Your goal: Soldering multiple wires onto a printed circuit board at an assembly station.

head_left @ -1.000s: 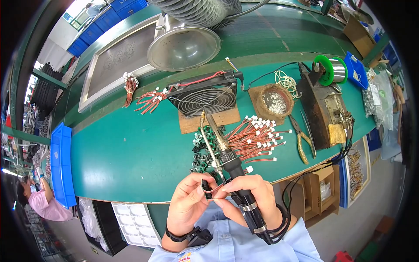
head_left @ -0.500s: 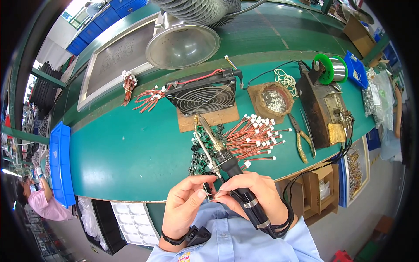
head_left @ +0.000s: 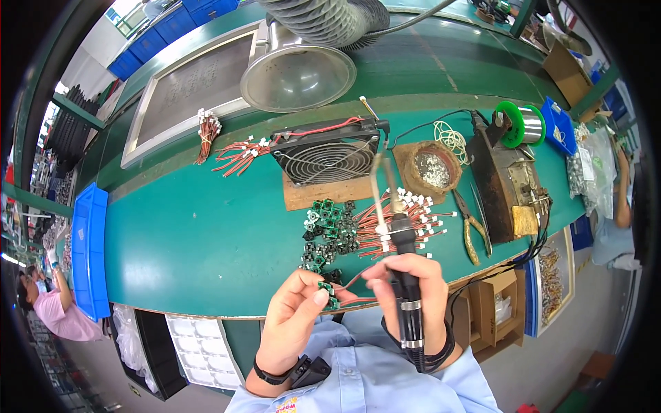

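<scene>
Fan (head_left: 329,160) sits at the back of the tabletop (head_left: 193,234) — circuit boards (head_left: 329,230) in front, wire bundle (head_left: 406,217) right, pliers (head_left: 471,230) further right.

Bare green bench (head_left: 193,227) left — boards (head_left: 327,230), wires (head_left: 406,220) crowd ahead.

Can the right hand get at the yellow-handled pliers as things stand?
Probably not without freeing itself first. The right hand is wrapped around the soldering iron and also pinches a red wire. The pliers lie uncovered on the green bench, just to its right, with nothing between.
</scene>
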The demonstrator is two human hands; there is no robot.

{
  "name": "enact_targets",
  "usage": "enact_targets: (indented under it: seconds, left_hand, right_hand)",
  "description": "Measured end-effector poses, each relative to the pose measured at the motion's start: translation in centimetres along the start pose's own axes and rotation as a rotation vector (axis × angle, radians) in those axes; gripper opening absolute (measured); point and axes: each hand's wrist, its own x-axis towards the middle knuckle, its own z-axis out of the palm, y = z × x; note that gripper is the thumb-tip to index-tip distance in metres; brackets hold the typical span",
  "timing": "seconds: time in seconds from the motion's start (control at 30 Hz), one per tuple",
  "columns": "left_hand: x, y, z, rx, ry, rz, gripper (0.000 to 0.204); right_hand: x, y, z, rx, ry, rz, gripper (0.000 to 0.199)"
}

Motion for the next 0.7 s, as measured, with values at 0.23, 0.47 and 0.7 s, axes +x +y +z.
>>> enact_targets:
  seconds: [0.23,0.47,0.7]
  left_hand:
    - [1.3,-0.4,-1.2,0.029,0.111,0.228,0.008]
    - [1.6,-1.1,-1.3,0.129,0.184,0.353,0.007]
    - [1.6,-1.3,-1.5,0.186,0.209,0.355,0.008]
  right_hand:
    - [-3.1,-0.7,-3.5,-0.024,0.078,0.012,0.059]
    - [-4.1,-0.4,-2.9,-0.254,-0.235,-0.210,0.051]
    - [-4.1,-0.3,-2.4,-0.205,-0.235,-0.230,0.047]
